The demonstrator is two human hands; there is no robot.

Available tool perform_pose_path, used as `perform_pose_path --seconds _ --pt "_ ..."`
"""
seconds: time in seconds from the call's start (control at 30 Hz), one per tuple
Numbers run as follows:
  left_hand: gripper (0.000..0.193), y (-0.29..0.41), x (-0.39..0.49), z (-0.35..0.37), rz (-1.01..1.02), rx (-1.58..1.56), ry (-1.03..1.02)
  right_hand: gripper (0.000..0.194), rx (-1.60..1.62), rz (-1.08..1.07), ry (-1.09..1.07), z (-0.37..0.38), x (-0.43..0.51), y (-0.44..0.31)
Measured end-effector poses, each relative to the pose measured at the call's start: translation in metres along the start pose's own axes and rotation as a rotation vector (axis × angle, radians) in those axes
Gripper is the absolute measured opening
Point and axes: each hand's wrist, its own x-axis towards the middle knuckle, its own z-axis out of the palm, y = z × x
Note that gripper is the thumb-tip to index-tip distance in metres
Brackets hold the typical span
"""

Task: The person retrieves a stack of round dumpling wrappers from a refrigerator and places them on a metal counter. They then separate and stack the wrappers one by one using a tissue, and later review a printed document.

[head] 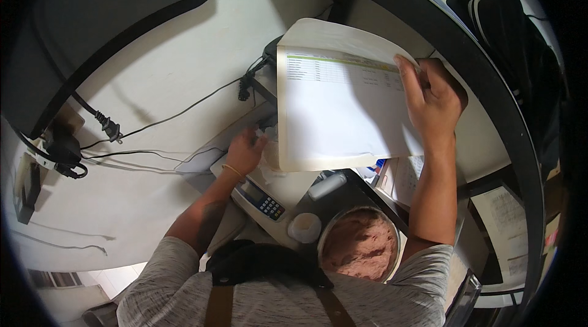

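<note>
My right hand (434, 93) grips the right edge of an open cream folder (335, 31), thumb on the inner side. Inside it lies a printed sheet (340, 115) with a table across its top. My left hand (243, 150) is at a clear plastic bag (271, 157), which appears pinched at its top between thumb and fingers. That bag rests on a digital scale (262, 200) with a keypad, and the folder covers part of it. Below right stands a round bowl (360, 244) of pinkish-brown powder. A small white tub (304, 227) sits left of the bowl.
A white cylindrical container (327, 186) lies by the scale. Thin black cables (156, 155) run along the pale wall to an outlet at left, and a plug (110, 128) hangs there. A dark curved edge (464, 37) borders the right. Written papers (500, 217) stand at far right.
</note>
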Motion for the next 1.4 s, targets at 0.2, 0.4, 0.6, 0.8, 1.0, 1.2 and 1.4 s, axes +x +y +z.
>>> perform_pose_path --seconds 0.2,0.4,0.6,0.8,1.0,1.2,1.4 --pt "0.040 0.098 -0.021 -0.067 -0.196 -0.959 -0.394 0.021 -0.096 -0.001 -0.011 -0.005 0.000 -0.010" --pt "0.026 0.113 -0.027 -0.062 -0.147 -0.815 -0.332 0.019 -0.057 -0.176 0.087 -0.010 0.005 -0.017" --pt "0.023 0.103 -0.025 -0.079 -0.177 -0.604 -0.279 0.017 -0.097 -0.299 0.144 -0.021 0.008 -0.022" --pt "0.024 0.110 -0.027 -0.085 -0.143 -0.737 -0.279 0.013 -0.106 -0.355 0.151 -0.027 0.010 -0.025" --pt "0.024 0.108 -0.034 -0.092 -0.132 -0.690 -0.263 0.013 -0.060 -0.327 0.130 -0.028 0.011 -0.022" --pt "0.023 0.099 -0.038 -0.094 -0.072 -0.728 -0.199 0.016 -0.049 -0.239 0.081 -0.030 0.009 -0.024" --pt "0.022 0.091 -0.044 -0.097 -0.060 -0.747 -0.205 0.022 -0.052 -0.307 0.101 -0.031 0.010 -0.024"
